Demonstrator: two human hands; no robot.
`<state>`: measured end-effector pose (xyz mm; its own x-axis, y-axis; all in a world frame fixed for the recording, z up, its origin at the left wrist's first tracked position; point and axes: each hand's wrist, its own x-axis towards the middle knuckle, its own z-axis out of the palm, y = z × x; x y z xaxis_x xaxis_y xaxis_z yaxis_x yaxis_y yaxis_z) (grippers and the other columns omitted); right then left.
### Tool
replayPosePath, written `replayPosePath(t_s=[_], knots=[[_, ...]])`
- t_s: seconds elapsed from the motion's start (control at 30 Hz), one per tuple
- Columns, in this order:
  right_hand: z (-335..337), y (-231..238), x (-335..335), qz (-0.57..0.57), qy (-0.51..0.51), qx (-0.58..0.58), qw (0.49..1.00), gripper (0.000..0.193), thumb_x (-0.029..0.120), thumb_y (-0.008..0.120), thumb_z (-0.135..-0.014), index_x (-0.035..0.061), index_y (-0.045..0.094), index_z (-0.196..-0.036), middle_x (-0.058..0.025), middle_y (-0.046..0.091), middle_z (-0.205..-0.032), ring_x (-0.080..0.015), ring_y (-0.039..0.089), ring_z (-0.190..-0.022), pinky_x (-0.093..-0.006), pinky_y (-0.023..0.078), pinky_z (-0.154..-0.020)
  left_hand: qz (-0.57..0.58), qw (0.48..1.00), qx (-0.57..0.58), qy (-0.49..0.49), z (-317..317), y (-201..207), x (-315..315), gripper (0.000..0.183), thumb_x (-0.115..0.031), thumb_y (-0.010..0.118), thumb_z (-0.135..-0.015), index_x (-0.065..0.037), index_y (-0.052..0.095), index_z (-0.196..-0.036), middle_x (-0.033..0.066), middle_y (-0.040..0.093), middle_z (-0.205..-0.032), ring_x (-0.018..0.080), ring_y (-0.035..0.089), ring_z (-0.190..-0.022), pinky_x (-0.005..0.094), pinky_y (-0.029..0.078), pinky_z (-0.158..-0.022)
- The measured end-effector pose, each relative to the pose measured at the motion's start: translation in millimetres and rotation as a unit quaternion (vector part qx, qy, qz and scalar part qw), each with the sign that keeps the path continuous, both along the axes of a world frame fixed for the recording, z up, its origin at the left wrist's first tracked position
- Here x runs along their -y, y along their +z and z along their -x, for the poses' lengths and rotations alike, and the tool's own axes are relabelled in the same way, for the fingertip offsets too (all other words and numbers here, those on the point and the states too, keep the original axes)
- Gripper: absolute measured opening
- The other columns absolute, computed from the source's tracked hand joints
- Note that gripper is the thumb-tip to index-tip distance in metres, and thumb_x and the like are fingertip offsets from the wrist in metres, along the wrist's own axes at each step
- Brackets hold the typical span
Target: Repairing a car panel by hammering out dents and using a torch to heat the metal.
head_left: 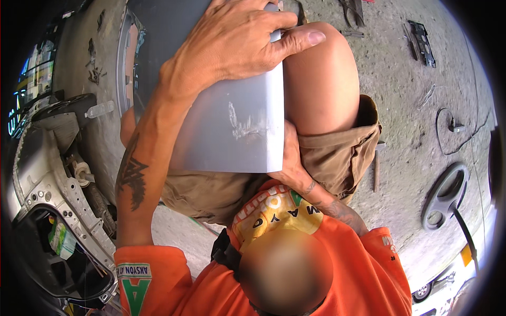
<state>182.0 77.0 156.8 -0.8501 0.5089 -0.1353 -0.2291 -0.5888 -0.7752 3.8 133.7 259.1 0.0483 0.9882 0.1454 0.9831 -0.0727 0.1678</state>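
A smooth grey car body panel (221,142) lies across my lap, with a pale scuffed patch (247,124) near its right edge. My left hand (242,39) lies over the far part of the panel, thumb stretched past the right edge toward my bare knee (321,79). Some of its fingers run out of the top of the picture. A small blue bit shows under this hand; what it is I cannot make out. My right hand (290,150) is at the near right corner, against the panel's edge, its fingers hidden behind the panel.
Rough concrete floor surrounds me. On the right lie a hammer (377,168), a black bracket (421,45), a cable (440,131) and a grey steering-wheel-shaped piece (445,197). To the left are a stripped car body (55,174) and a clear plastic bottle (99,109).
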Motion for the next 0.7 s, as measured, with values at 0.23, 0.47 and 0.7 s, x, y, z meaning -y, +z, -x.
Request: replayPosePath(t_s=[0.23, 0.47, 0.7], knots=[[-3, 9, -9, -0.072, -0.012, 0.014, 0.997, 0.027, 0.012, 0.069, -0.082, -0.0036, 0.062, -0.103, -0.0058, 0.066, -0.094, -0.0103, 0.057, -0.086, -0.0279, 0.049, -0.078, -0.029, 1.000, -0.004, 0.011, -2, -6, 2, 0.057, -0.054, 0.050, -0.096, -0.004, 0.069, -0.077, 0.0143, 0.057, -0.078, 0.0291, 0.058, -0.085, 0.0448, 0.039, -0.092], [-1, 7, -12, -0.042, 0.046, 0.032, 0.998, 0.030, 0.014, 0.073, -0.080, -0.0034, 0.062, -0.100, -0.0049, 0.066, -0.090, -0.0104, 0.058, -0.082, -0.0281, 0.050, -0.075, -0.008, 0.999, -0.021, 0.025, -2, -4, 3, 0.060, -0.057, 0.049, -0.096, -0.003, 0.071, -0.081, 0.0165, 0.057, -0.084, 0.0313, 0.059, -0.086, 0.0474, 0.039, -0.095], [-4, -1, -5, -0.067, 0.016, 0.024, 0.997, 0.028, 0.014, 0.073, -0.080, -0.0021, 0.063, -0.100, -0.0051, 0.067, -0.091, -0.0102, 0.059, -0.083, -0.0281, 0.050, -0.076, 0.011, 1.000, -0.007, 0.019, 2, -6, 5, 0.061, -0.058, 0.048, -0.096, -0.004, 0.072, -0.084, 0.0167, 0.056, -0.085, 0.0315, 0.058, -0.087, 0.0493, 0.039, -0.094]])
